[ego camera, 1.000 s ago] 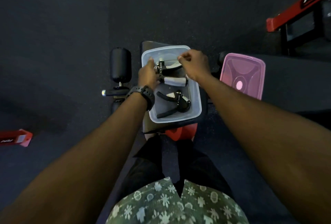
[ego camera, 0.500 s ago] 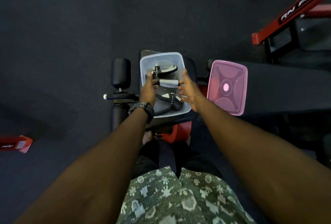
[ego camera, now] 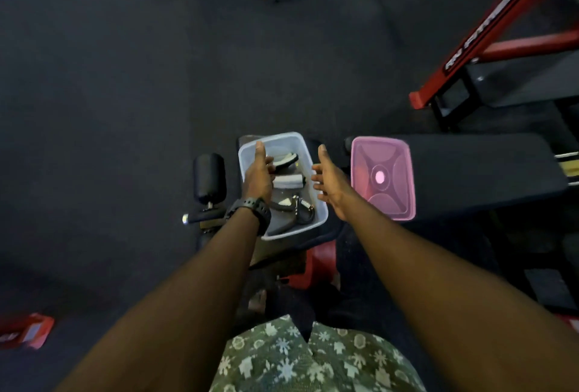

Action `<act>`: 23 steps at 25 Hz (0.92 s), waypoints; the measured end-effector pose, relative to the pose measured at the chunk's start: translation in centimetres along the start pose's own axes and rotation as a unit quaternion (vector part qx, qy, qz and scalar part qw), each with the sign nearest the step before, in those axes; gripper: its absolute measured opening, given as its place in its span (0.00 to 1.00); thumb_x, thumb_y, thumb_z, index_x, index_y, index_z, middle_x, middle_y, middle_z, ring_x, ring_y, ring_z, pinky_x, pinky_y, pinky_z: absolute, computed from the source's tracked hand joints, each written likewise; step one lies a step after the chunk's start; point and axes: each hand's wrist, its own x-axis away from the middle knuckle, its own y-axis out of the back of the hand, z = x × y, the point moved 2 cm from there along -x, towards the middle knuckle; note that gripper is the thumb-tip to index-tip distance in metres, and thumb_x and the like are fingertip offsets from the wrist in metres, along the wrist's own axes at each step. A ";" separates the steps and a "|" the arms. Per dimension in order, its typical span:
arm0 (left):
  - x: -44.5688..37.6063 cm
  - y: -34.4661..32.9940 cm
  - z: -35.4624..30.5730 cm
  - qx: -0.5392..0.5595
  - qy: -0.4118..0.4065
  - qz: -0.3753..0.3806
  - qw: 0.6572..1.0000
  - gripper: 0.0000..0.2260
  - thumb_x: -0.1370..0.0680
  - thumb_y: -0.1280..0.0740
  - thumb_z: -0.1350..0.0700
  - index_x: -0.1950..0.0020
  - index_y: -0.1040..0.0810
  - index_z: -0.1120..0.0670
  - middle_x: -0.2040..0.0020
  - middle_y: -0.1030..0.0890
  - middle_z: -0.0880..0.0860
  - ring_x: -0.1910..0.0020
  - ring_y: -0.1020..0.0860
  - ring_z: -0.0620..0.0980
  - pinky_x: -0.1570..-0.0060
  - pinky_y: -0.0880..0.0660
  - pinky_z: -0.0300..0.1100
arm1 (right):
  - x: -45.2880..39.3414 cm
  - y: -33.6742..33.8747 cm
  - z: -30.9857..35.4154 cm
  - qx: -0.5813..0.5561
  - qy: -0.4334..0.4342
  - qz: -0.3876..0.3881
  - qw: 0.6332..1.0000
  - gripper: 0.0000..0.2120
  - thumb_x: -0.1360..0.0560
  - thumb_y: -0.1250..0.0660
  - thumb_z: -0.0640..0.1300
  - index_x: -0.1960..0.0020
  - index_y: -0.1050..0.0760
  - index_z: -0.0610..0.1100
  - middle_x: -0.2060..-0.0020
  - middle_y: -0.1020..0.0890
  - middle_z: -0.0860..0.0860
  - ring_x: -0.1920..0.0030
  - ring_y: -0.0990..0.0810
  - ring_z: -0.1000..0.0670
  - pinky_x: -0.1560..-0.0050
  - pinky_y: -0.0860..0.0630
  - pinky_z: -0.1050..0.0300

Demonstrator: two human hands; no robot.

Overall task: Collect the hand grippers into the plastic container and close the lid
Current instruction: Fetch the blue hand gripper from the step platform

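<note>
A clear plastic container (ego camera: 320,203) stands on the end of a black bench, holding black and grey hand grippers (ego camera: 291,181), one with a metal spring near the front. My left hand (ego camera: 258,175) lies over the container's left side, fingers spread, holding nothing. Just off the container's right rim, my right hand (ego camera: 329,178) is flat with its fingers apart and nothing in it. The pink lid (ego camera: 380,177) lies to the right on a black bench pad, apart from the container.
A black roller pad (ego camera: 209,178) on a metal post stands left of the container. Red gym frames (ego camera: 488,37) rise at the back right. A red box (ego camera: 25,330) lies on the dark floor at the left. The black bench pad (ego camera: 485,169) stretches right.
My right hand has drawn out of the container to its right side and spread out. My left hand has flattened over the left rim. The view has tilted up, showing more floor and frames.
</note>
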 end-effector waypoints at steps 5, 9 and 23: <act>3.1 -2.3 -7.2 -0.039 -0.100 0.095 0.990 0.26 0.23 0.43 0.32 0.50 0.21 0.53 0.51 0.20 0.53 0.52 0.23 0.51 0.48 0.26 0.50 | 7.6 3.0 6.3 -0.073 0.099 -0.105 0.987 0.33 0.20 0.50 0.67 0.32 0.28 0.43 0.33 0.24 0.41 0.35 0.24 0.41 0.34 0.28 0.44; 12.9 -7.6 -16.4 -0.050 -0.203 0.241 0.948 0.24 0.23 0.44 0.32 0.53 0.21 0.51 0.54 0.21 0.51 0.56 0.25 0.49 0.51 0.30 0.46 | 21.0 8.8 10.8 -0.157 0.220 -0.241 0.932 0.31 0.21 0.51 0.68 0.35 0.26 0.46 0.34 0.22 0.42 0.35 0.24 0.42 0.36 0.28 0.46; 67.5 -18.2 -2.6 -0.075 -0.197 0.731 0.649 0.21 0.21 0.44 0.35 0.52 0.23 0.50 0.56 0.22 0.50 0.57 0.25 0.47 0.61 0.32 0.40 | 77.2 18.7 -12.9 -0.252 0.320 -0.674 0.616 0.30 0.22 0.49 0.69 0.43 0.24 0.47 0.46 0.21 0.45 0.49 0.24 0.47 0.48 0.27 0.51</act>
